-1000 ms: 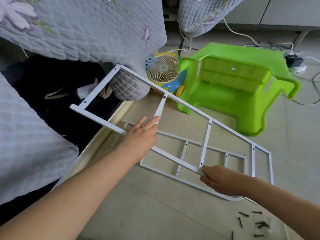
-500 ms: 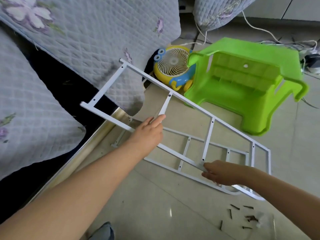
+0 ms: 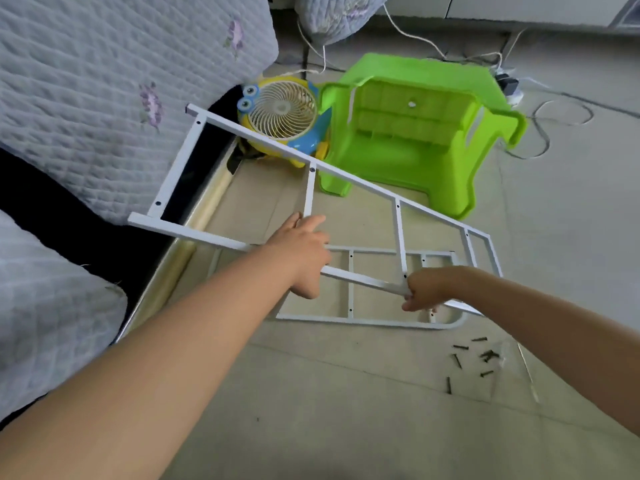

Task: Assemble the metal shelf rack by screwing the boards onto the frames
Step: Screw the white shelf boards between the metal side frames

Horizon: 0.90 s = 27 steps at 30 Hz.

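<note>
Head view: my left hand [image 3: 304,251] and right hand [image 3: 427,292] both grip the near rail of the raised white frame [image 3: 398,230]; a second frame [image 3: 349,318] lies flat on the floor beneath, loose screws [image 3: 479,356] nearby

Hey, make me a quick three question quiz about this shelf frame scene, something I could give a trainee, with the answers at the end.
1. True or false: both hands hold the raised white frame.
2. Where do the loose screws lie? A) on the green stool B) on the floor near the right forearm C) on the quilt
3. What lies flat on the floor under the raised frame?

Key
1. True: the left hand and the right hand both hold its near rail.
2. B
3. A second white frame.
</note>
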Motion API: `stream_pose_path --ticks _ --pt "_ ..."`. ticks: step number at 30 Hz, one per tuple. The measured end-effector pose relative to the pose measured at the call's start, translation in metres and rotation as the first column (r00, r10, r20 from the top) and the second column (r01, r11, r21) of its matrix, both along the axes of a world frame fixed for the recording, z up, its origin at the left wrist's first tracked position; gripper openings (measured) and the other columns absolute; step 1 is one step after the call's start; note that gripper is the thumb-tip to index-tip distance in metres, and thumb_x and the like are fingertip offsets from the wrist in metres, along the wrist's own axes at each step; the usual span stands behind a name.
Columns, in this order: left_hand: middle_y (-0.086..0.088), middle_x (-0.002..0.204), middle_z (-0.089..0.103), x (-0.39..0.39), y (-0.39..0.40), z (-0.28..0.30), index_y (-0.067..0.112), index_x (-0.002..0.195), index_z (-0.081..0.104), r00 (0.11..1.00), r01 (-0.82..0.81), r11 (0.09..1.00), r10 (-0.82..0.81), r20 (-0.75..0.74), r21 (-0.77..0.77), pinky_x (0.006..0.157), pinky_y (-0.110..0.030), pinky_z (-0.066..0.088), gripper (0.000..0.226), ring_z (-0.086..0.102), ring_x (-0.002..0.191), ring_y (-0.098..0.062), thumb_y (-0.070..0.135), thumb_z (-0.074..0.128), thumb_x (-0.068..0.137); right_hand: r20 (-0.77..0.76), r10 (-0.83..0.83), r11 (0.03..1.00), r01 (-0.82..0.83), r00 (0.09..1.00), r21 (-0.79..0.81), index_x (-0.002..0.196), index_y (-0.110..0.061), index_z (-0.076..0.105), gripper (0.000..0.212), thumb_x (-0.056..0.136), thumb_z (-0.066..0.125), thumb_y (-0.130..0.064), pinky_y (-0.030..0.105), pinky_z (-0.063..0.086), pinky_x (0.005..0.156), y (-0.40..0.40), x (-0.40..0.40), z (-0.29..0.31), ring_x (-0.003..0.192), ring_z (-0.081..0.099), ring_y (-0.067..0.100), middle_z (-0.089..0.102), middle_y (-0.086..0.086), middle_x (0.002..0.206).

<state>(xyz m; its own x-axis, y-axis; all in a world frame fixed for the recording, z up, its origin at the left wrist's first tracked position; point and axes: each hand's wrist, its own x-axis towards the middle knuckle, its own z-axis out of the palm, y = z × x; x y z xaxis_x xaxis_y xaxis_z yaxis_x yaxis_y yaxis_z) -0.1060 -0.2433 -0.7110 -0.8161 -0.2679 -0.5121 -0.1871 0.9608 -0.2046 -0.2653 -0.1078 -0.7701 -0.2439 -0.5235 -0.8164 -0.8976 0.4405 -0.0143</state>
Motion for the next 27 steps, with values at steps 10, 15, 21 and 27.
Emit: stream_pose_path --ticks 10,15,21,27 --pt "-0.005 0.144 0.035 0.027 -0.022 -0.001 0.020 0.132 0.046 0.980 0.125 0.992 -0.127 -0.150 -0.028 0.114 -0.044 0.010 0.039 0.011 0.141 -0.024 0.031 0.042 0.095 -0.342 -0.424 0.868 0.267 0.838 -0.419 0.119 -0.014 0.054 0.030 0.093 0.043 -0.025 0.038 0.040 0.093 0.006 0.074 0.007 0.120 0.047 0.030 0.053 0.010 0.126" --pt "-0.005 0.132 0.047 0.043 -0.041 -0.006 0.021 0.122 0.056 0.959 0.196 0.976 -0.210 -0.190 -0.093 0.108 -0.042 0.019 0.058 0.025 0.134 -0.022 0.060 0.027 0.091 -0.295 -0.428 0.829 0.242 0.854 -0.504 0.118 -0.013 0.052 0.030 0.097 0.036 -0.029 0.039 0.034 0.097 0.007 0.096 0.002 0.118 0.049 0.029 0.054 0.009 0.126" --pt "0.000 0.139 0.043 0.068 -0.047 -0.001 0.023 0.126 0.053 0.959 0.149 0.966 -0.193 -0.206 -0.210 0.113 -0.052 0.002 0.053 0.015 0.140 -0.015 0.049 0.017 0.097 -0.148 -0.380 0.781 0.231 0.913 -0.581 0.100 -0.010 0.052 0.026 0.098 0.034 -0.029 0.033 0.039 0.078 0.028 0.109 -0.003 0.098 0.055 0.031 0.060 0.013 0.107" --pt "-0.005 0.153 0.015 0.094 -0.020 -0.009 0.021 0.141 0.030 0.933 -0.102 0.958 0.000 -0.359 -0.266 0.107 -0.063 -0.007 0.053 -0.001 0.143 -0.019 0.049 0.018 0.097 -0.107 -0.305 0.794 0.191 0.947 -0.577 0.082 -0.016 0.040 0.020 0.098 0.033 -0.026 0.028 0.032 0.060 0.038 0.123 0.001 0.073 0.044 0.023 0.043 -0.003 0.068"
